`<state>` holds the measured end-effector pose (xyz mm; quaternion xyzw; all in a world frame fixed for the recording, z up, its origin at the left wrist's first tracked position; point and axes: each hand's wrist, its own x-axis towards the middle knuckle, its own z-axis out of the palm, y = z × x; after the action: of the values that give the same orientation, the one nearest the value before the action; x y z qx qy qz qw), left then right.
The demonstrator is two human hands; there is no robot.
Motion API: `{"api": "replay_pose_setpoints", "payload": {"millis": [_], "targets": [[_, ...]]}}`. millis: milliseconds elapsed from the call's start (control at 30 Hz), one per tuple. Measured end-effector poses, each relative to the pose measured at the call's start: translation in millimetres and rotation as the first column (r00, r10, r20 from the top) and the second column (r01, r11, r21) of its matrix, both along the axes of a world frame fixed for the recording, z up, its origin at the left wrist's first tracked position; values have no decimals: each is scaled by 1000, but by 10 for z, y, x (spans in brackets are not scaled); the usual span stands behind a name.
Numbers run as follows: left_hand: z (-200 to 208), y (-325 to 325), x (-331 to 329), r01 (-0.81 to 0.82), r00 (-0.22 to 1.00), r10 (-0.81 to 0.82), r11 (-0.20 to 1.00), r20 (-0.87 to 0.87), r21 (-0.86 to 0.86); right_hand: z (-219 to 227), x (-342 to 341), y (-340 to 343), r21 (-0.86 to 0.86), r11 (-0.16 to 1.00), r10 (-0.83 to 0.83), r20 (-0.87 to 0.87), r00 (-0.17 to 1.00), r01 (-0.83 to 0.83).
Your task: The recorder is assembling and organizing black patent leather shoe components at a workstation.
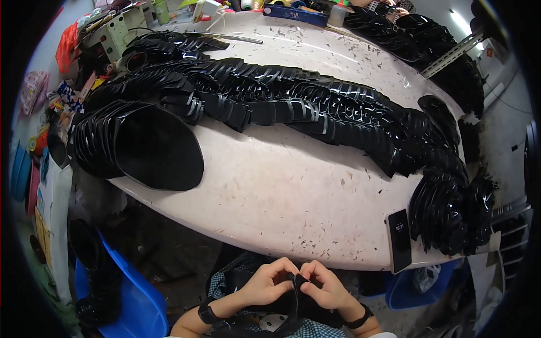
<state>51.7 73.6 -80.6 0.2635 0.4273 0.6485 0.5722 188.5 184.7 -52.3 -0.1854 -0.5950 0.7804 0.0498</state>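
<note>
Bare left hand [273, 283] and right hand [322, 285] nearly meet closest to my lens, just off the near edge of a pale table [270, 203]. Thumb and forefinger of each are drawn almost together, pinching a narrow black piece [298, 293] that hangs between them; how the other fingers curl I cannot tell. Beyond, I look across a glossy tabletop flecked with dark scraps [315, 245]. Large curved black panels [159, 146] nest at its left end, and a long bank of shiny black pieces [321, 107] runs toward the right edge, where a black heap [442, 208] sits. Near the right front corner I see a phone [399, 242]; at the far edge, a blue tray [296, 16]. Lower down I make out a blue bin [135, 293] at left and a blue tub [414, 290] at right. Past the left end hangs a red bag [66, 48]; a light tube [462, 21] glows upper right.
</note>
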Motion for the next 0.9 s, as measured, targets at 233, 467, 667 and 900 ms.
{"api": "replay_pose_setpoints", "payload": {"millis": [233,467,667,900], "targets": [[86,-21,-171,195,946,-224,970,233,144,-213,-34,141,-429,885,92,-225,970,-183],[574,-91,-437,-264,964,264,962,13,66,-349,133,104,-622,742,207,-141,968,-249],[296,-290,-1216,-804,594,782,574,188,156,-524,215,111,-685,681,208,-159,965,-259],[363,-369,-814,210,544,-457,886,-704,-413,-559,101,17,-788,602,1,-160,987,-128]]}}
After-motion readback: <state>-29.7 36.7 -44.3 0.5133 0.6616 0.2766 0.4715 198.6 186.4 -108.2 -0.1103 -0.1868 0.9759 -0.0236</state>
